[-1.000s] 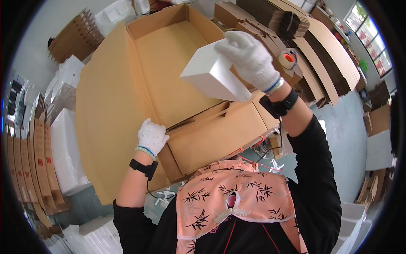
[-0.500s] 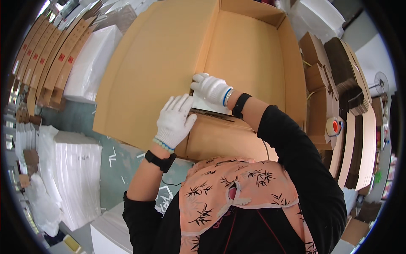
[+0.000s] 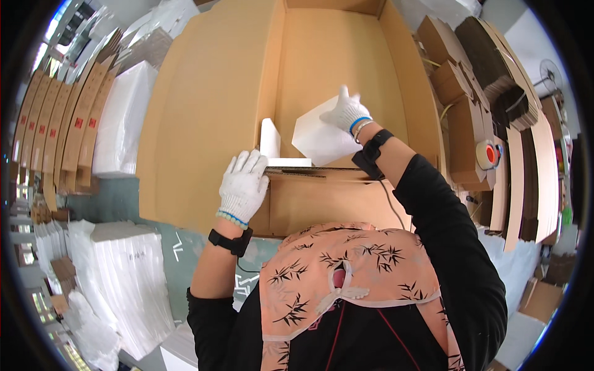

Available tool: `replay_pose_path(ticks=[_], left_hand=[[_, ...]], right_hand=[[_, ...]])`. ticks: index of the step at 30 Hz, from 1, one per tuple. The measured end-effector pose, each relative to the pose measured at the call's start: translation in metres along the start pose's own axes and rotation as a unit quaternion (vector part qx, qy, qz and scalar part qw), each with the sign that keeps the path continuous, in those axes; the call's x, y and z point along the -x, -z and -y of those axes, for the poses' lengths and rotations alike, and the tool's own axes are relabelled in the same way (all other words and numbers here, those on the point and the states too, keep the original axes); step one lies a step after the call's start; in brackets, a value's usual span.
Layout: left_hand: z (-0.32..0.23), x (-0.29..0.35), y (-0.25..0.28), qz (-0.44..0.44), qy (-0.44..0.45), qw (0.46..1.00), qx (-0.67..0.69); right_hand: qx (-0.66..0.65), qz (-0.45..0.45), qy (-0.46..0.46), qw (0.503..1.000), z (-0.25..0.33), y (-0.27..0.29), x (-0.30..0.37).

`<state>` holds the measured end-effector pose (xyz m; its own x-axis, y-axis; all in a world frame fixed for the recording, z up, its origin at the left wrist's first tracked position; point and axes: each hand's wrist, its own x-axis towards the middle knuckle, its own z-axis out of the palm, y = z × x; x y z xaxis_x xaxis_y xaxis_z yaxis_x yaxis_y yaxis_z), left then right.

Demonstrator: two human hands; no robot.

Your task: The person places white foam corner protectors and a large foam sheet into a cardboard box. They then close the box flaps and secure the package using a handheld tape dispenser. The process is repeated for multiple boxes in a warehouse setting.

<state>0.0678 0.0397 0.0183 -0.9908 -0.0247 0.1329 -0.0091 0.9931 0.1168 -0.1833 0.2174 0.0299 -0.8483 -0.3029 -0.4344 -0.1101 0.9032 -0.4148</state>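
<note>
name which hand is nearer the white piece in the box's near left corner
Left. The left hand is just left of the white corner piece; the right hand is farther, to its right, at another white piece.

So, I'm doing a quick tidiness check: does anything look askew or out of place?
Two things. The white block at the right hand is at an angle to the walls of the cardboard box, while the white corner piece looks square. White scraps also litter the green floor.
</note>
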Motion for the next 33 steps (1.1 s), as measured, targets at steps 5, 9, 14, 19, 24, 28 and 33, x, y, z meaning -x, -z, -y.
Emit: replay_pose_path(ticks=[5,9,14,19,24,28,33], left_hand=[[0.001,-0.005,-0.004,0.025,-0.017,1.000,0.006],[-0.002,-0.005,0.002,0.049,-0.025,0.998,0.017],[0.003,-0.005,0.003,0.035,-0.049,0.996,0.059],[0.002,-0.014,0.004,0.059,-0.078,0.994,0.053],[0.000,-0.013,0.010,0.084,-0.087,0.992,0.036],[0.000,-0.011,0.014,0.109,-0.111,0.988,0.022],[0.003,-0.013,0.017,0.141,-0.151,0.978,0.008]], right_hand=[[-0.055,-0.095,0.070,0.992,-0.030,-0.002,0.026],[0.049,-0.185,0.342,0.920,-0.101,0.044,0.061],[0.257,-0.070,0.281,0.922,-0.204,0.064,0.115],[0.136,-0.178,0.245,0.943,-0.242,0.028,0.124],[0.127,-0.464,0.166,0.861,-0.245,0.009,0.194],[0.084,-0.570,-0.087,0.813,-0.322,-0.032,0.279],[0.140,-0.518,-0.532,0.656,-0.450,-0.121,0.387]])
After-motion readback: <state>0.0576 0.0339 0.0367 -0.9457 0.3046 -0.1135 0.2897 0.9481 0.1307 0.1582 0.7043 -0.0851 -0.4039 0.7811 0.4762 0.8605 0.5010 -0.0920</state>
